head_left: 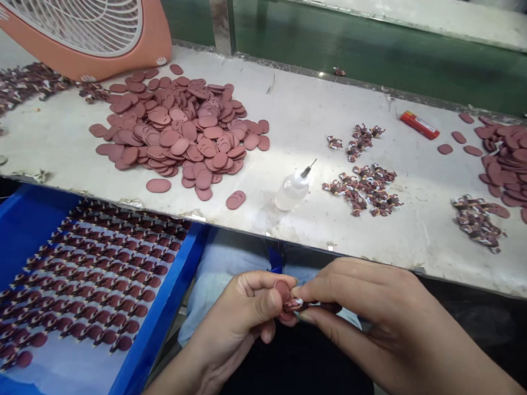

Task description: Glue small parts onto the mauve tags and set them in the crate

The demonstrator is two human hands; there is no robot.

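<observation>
Between thumb and fingers, my left hand (251, 309) pinches a reddish-brown oval base (281, 290) just beyond the table's front edge. My right hand (363, 309) closes its fingertips on a small painted figurine (294, 305), dark brown with white, which touches the oval base. Fingers hide part of the figurine. On the table above my hands stands a translucent squeeze bottle (293, 190) with a thin needle tip. A large heap of oval bases (183, 128) lies left of the bottle, and loose figurines (365, 188) lie in clusters right of it.
A blue tray (170, 293) at lower left holds rows of figurines on bases. An orange fan (154, 38) stands at upper left. On the right are a red lighter (420, 125), more bases (517, 163) and figurines (478, 220). A metal post (222, 18) rises behind the table.
</observation>
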